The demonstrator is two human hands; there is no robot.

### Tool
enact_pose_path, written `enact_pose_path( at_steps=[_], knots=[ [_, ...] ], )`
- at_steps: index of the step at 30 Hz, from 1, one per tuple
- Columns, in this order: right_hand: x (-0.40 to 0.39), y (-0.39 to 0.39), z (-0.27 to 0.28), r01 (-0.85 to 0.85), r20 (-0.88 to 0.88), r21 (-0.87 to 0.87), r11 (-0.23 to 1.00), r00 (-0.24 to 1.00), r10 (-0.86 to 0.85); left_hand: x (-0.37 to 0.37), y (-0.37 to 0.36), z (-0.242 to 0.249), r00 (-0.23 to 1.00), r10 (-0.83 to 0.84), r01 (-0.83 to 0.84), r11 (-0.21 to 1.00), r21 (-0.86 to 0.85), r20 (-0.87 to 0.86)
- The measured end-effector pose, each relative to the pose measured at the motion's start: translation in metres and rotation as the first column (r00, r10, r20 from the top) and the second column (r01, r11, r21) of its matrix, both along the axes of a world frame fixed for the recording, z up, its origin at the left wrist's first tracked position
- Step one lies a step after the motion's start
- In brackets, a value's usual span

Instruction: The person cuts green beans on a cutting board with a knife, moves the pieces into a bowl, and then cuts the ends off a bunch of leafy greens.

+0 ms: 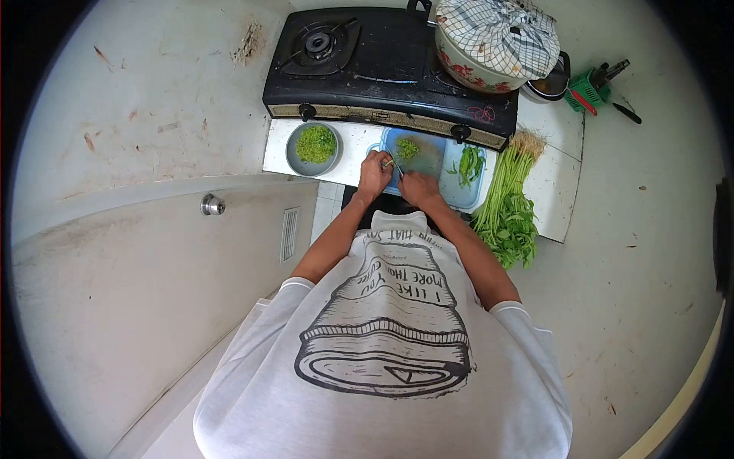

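My left hand (pixel 375 174) is closed at the left edge of a blue cutting board (pixel 434 147), its fingers pinching a small green piece that looks like a green chili (pixel 388 163). Wrapped round a knife (pixel 397 164), my right hand (pixel 419 189) rests at the board's near side, the blade pointing away from me beside the left fingers. Just beyond the blade lies a small heap of chopped green bits (pixel 407 148). Several long green chilies (pixel 468 164) lie on the right part of the board. The knife handle is hidden in my fist.
A grey bowl (pixel 290 157) of chopped greens stands on the left. Leafy stalks with roots (pixel 508 191) lie on the right. Behind is a black gas stove (pixel 390 57) bearing a cloth-covered pot (pixel 478 75). A green basket (pixel 589 86) with utensils sits at the far right.
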State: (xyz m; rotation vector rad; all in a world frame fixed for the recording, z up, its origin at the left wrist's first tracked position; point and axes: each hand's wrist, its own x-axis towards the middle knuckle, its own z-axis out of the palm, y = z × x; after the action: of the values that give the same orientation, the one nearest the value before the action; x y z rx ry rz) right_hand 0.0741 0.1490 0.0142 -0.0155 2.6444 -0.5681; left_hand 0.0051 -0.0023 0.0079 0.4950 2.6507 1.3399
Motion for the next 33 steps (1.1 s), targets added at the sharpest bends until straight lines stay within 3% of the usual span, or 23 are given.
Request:
enact_pose_path(
  at_steps=[14, 17, 33],
  knots=[
    [0.012, 0.008, -0.009, 0.067, -0.067, -0.065, 0.996, 0.995, -0.071, 0.002, -0.001, -0.001, 1.0, 0.001, -0.001, 1.0, 0.026, -0.007],
    [0.013, 0.008, -0.001, 0.03, -0.066, -0.064, 0.997, 0.997, -0.034, 0.001, -0.003, -0.009, 0.997, -0.017, 0.016, 1.0, -0.009, -0.075],
    [0.012, 0.005, 0.004, 0.024, -0.084, -0.074, 0.997, 0.996, -0.03, 0.002, -0.002, -0.006, 1.0, 0.014, -0.014, 1.0, 0.01, 0.005]
  ],
)
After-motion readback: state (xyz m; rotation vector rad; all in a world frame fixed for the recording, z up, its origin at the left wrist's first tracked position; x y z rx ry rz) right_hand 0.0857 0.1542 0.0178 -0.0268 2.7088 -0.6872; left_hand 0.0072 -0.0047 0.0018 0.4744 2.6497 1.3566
